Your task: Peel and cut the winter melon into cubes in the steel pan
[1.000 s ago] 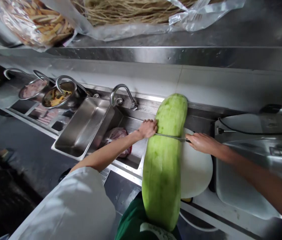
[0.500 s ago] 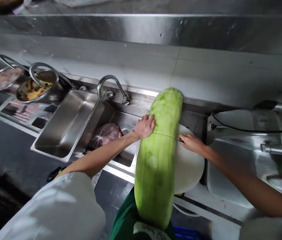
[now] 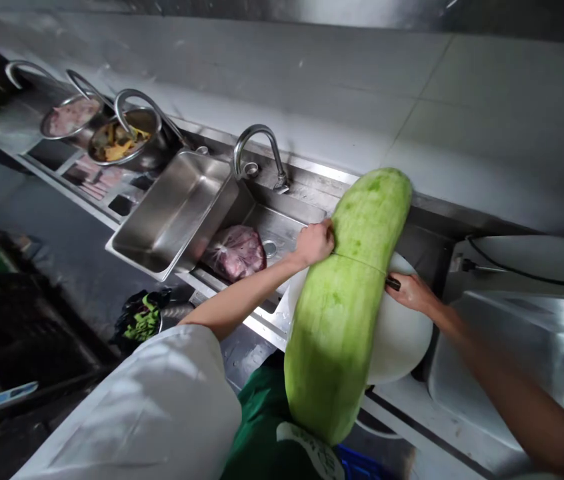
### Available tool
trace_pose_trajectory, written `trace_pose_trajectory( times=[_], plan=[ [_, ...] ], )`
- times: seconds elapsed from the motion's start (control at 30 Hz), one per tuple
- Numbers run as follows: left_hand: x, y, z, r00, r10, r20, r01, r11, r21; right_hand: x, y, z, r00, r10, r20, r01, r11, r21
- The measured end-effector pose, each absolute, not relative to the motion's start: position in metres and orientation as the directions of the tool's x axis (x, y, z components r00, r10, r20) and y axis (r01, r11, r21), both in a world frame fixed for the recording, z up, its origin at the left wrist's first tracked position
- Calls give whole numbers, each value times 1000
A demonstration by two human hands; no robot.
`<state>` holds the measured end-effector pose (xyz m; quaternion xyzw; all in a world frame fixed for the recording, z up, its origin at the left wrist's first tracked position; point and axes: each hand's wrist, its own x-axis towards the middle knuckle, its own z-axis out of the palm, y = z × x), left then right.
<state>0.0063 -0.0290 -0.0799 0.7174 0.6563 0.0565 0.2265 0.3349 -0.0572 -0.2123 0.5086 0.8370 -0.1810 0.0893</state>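
Note:
A large peeled winter melon (image 3: 337,320) lies lengthwise over a round white cutting board (image 3: 402,340), its near end reaching my green apron. A knife (image 3: 393,283) is sunk crosswise into the melon, so only a thin line of it shows across the top. My right hand (image 3: 411,291) is closed around the dark handle at the melon's right side. At the left end of the cut line, my left hand (image 3: 315,241) rests against the melon with its fingers curled; whether they pinch the blade's tip is hidden.
Left of the board, a sink holds a plastic bag of meat (image 3: 239,253) under a curved faucet (image 3: 262,143). A deep steel pan (image 3: 172,213) straddles the counter. Beyond it stand two steel pots (image 3: 127,143) of food. At right is a machine with a metal tray (image 3: 492,353).
My left hand has gone from lying on the melon's side to curled fingers by the cut's left end. The view has swung left; the knife stays in the melon in my right hand.

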Motion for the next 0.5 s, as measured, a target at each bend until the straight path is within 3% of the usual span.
trace_pose_trajectory(
  times=[0.1, 0.33, 0.5],
  plan=[
    [1, -30, -92, 118, 976, -184, 902, -28, 431, 337, -60, -209, -375, 854, -360, 927, 337, -166],
    [-23, -23, -120, 134, 981, -140, 811, -28, 585, 327, -59, -189, -387, 840, -380, 897, 438, 55],
    [-33, -20, -133, 164, 979, -120, 724, -36, 689, 323, -57, -183, -391, 827, -404, 881, 464, 96]
  ],
)
